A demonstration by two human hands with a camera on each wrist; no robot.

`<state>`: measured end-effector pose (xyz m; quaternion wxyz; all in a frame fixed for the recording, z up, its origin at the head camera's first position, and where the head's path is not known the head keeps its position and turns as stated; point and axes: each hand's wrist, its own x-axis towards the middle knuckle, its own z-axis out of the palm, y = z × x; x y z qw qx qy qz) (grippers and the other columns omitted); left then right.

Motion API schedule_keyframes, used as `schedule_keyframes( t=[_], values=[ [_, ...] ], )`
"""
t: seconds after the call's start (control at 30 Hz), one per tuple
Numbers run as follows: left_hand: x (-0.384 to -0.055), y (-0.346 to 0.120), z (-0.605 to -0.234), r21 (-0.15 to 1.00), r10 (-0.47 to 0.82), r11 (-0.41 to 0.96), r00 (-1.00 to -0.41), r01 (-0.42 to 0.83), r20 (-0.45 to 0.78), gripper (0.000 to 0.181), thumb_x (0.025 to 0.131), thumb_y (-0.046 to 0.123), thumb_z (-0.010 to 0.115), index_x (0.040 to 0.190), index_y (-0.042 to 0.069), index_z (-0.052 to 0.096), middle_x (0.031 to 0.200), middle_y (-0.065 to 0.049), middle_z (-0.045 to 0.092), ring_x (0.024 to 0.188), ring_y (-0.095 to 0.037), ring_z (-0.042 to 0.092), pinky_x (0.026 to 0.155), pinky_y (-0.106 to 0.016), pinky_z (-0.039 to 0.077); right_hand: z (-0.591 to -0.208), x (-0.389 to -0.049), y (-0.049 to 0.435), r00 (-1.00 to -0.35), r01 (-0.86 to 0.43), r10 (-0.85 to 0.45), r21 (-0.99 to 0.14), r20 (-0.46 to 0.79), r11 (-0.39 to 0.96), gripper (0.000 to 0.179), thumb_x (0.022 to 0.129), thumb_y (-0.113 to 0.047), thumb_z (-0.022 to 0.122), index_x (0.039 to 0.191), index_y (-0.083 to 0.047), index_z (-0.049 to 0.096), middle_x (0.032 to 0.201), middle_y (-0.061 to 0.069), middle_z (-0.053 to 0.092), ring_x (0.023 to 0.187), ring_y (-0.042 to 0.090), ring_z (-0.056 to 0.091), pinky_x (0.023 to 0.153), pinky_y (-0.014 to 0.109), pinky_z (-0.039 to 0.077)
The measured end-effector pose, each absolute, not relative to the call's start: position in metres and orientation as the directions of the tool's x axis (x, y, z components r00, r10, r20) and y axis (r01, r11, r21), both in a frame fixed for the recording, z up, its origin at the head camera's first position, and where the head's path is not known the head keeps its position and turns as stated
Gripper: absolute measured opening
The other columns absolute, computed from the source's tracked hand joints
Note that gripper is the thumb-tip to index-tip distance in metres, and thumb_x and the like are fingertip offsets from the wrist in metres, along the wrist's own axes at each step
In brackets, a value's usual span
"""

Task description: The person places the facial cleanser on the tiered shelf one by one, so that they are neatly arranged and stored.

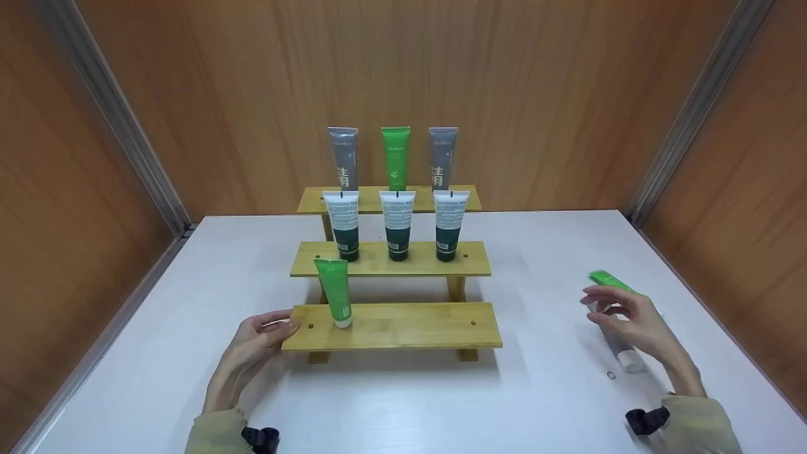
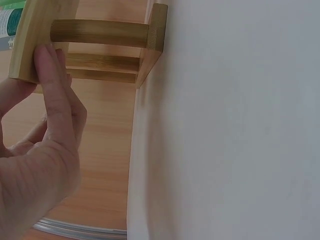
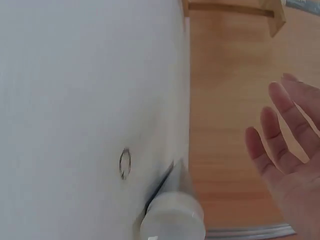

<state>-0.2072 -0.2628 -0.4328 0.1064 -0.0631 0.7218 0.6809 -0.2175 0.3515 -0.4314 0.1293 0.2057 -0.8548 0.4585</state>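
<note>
A three-step bamboo display stand (image 1: 397,326) stands mid-table. At its left end my left hand (image 1: 261,337) pinches the lowest board between thumb and fingers. In the left wrist view that hand's fingers (image 2: 55,100) lie against the board's edge. A green tube (image 1: 334,290) stands cap-down near the left of the lowest step. My right hand (image 1: 637,318) is over a grey tube (image 1: 618,343) lying at the table's right. Its white cap (image 3: 172,220) is large in the right wrist view, where the fingers are spread, holding nothing. A second green tube (image 1: 610,280) lies partly behind this hand.
White-and-dark-green tubes (image 1: 397,224) stand in a row on the middle step. On the top step a green tube (image 1: 396,157) stands between two grey-blue tubes. A small dark ring mark (image 1: 611,375) shows on the white table (image 1: 391,410). Wooden panels enclose three sides.
</note>
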Motion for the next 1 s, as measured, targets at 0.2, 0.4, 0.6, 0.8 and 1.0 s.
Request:
schedule_keyframes(
  t=[0.2,0.4,0.6,0.8,1.0],
  values=[
    [-0.207,-0.263,-0.433,0.967,0.040,0.075,-0.968,-0.245,-0.248,0.061,0.095,0.014,0.069,0.144,-0.012,0.042,0.104,-0.004,0.070,0.091,-0.009,0.069,0.078,-0.020,0.058,-0.442,-0.212,0.381,-0.913,-0.405,-0.204,-0.722,0.353,0.561,0.037,0.086,0.005,0.073,0.122,0.008,0.063,0.107,-0.022,0.067,0.086,0.003,0.056,0.077,0.008,0.048],
    [-0.208,-0.263,-0.433,0.965,0.044,0.076,-0.966,-0.249,-0.253,0.062,0.095,0.015,0.069,0.144,-0.011,0.042,0.106,-0.004,0.070,0.091,-0.009,0.069,0.078,-0.020,0.058,-0.446,-0.209,0.396,-0.953,-0.297,-0.154,-0.720,0.260,0.627,0.038,0.087,0.000,0.075,0.121,0.009,0.062,0.098,-0.011,0.064,0.085,0.002,0.056,0.076,0.008,0.049],
    [-0.208,-0.263,-0.434,0.971,0.070,0.056,-0.969,-0.232,-0.235,0.062,0.096,0.011,0.067,0.145,-0.013,0.039,0.101,-0.002,0.070,0.089,-0.008,0.069,0.077,-0.020,0.058,-0.445,-0.208,0.399,-0.980,-0.196,-0.117,-0.713,0.159,0.673,0.040,0.087,-0.005,0.076,0.122,0.008,0.061,0.093,0.001,0.056,0.084,-0.003,0.055,0.073,0.012,0.049],
    [-0.207,-0.264,-0.435,0.973,0.088,0.036,-0.970,-0.226,-0.228,0.061,0.096,0.009,0.066,0.145,-0.014,0.038,0.100,-0.001,0.070,0.088,-0.007,0.069,0.078,-0.020,0.058,-0.445,-0.207,0.398,-0.988,-0.155,-0.093,-0.702,0.126,0.695,0.043,0.085,-0.004,0.077,0.123,0.007,0.061,0.092,0.003,0.051,0.082,-0.001,0.052,0.070,0.014,0.048],
    [-0.208,-0.264,-0.435,0.971,0.081,0.052,-0.968,-0.234,-0.238,0.061,0.096,0.011,0.066,0.145,-0.013,0.039,0.100,-0.001,0.070,0.088,-0.008,0.069,0.077,-0.020,0.058,-0.447,-0.208,0.398,-0.995,-0.094,-0.078,-0.711,0.055,0.697,0.049,0.086,-0.008,0.078,0.128,0.007,0.057,0.094,0.004,0.051,0.083,0.002,0.051,0.070,0.015,0.049]
  ],
)
